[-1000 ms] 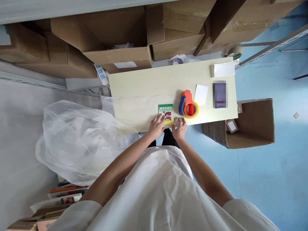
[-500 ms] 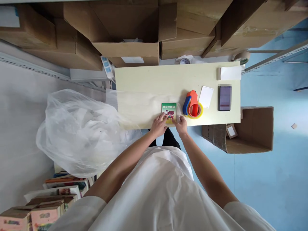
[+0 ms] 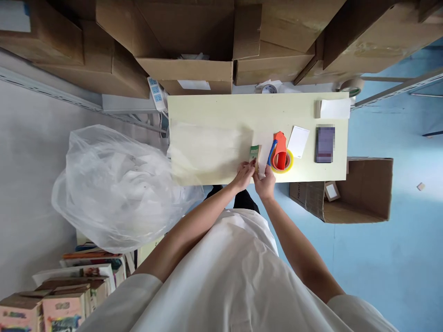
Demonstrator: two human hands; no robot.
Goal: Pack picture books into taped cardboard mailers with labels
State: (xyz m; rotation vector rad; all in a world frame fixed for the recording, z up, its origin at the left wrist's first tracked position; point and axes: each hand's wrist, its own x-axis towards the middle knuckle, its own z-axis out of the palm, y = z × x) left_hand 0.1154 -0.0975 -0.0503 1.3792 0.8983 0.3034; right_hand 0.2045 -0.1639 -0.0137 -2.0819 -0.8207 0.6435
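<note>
A small book [image 3: 255, 152] with a green cover is tipped up at the table's front edge, its page edges showing on the right. My left hand [image 3: 244, 175] is closed on its lower left side. My right hand [image 3: 265, 183] closes on its lower right, with a white sheet end between that hand and the book. The thin white wrapping sheet [image 3: 207, 143] stretches leftward across the table under the book. Right of my right hand lies a red and blue tape dispenser [image 3: 280, 150] with a roll of clear tape. My fingertips are partly hidden.
On the pale table [image 3: 259, 110] are a white card [image 3: 298, 141], a dark phone [image 3: 324, 144] and a white stack [image 3: 335, 109]. A clear plastic bag [image 3: 121, 189] bulges at left. Cardboard boxes [image 3: 187, 71] line the back; an open carton [image 3: 362, 214] stands right. Books [image 3: 65, 304] are piled lower left.
The book has gone from lying flat, cover up, to tipped on its side and shifted right. Both hands moved slightly right with it, and the sheet's right end is lifted.
</note>
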